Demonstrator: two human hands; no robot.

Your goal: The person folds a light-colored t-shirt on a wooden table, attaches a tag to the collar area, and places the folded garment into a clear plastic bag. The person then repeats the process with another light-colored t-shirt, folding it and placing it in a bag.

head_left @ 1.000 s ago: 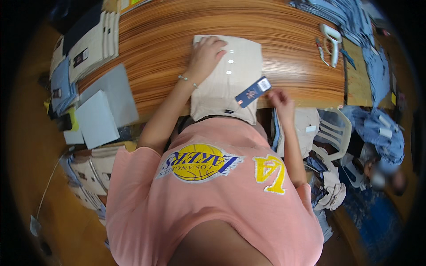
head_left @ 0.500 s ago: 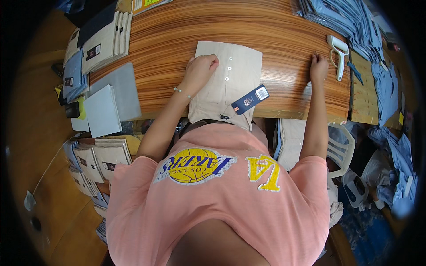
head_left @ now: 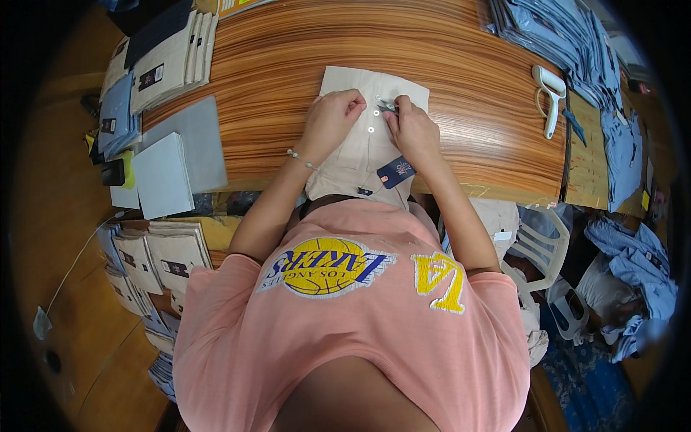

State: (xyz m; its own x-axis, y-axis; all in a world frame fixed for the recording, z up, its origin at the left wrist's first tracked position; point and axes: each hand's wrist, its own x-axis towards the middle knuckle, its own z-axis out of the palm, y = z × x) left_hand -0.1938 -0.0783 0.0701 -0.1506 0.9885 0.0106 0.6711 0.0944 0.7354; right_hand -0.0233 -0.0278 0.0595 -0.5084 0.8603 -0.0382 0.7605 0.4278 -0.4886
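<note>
A folded beige button-front shirt (head_left: 353, 147) lies on the table in front of me, its near edge against my body. White buttons run down its middle, and a navy hang tag (head_left: 396, 173) rests on its right side, partly under my right wrist. My left hand (head_left: 335, 119) is on the shirt left of the buttons, thumb and fingers pinched together; what they hold, if anything, is too small to see. Beside the upper button, my right hand (head_left: 414, 129) grips small dark thread snips (head_left: 387, 107), tips pointing left and mostly hidden by the fingers.
A white lint roller (head_left: 551, 83) and a blue-handled tool (head_left: 575, 127) lie at the right. Blue shirts (head_left: 558, 36) are piled far right, folded beige shirts (head_left: 176, 68) far left. White sheets (head_left: 164, 175) lie near left; a white plastic chair (head_left: 540, 248) stands below the table.
My right hand has come left from the table beside the lint roller to the shirt's buttons, now with the snips in it. The left hand has shifted slightly right.
</note>
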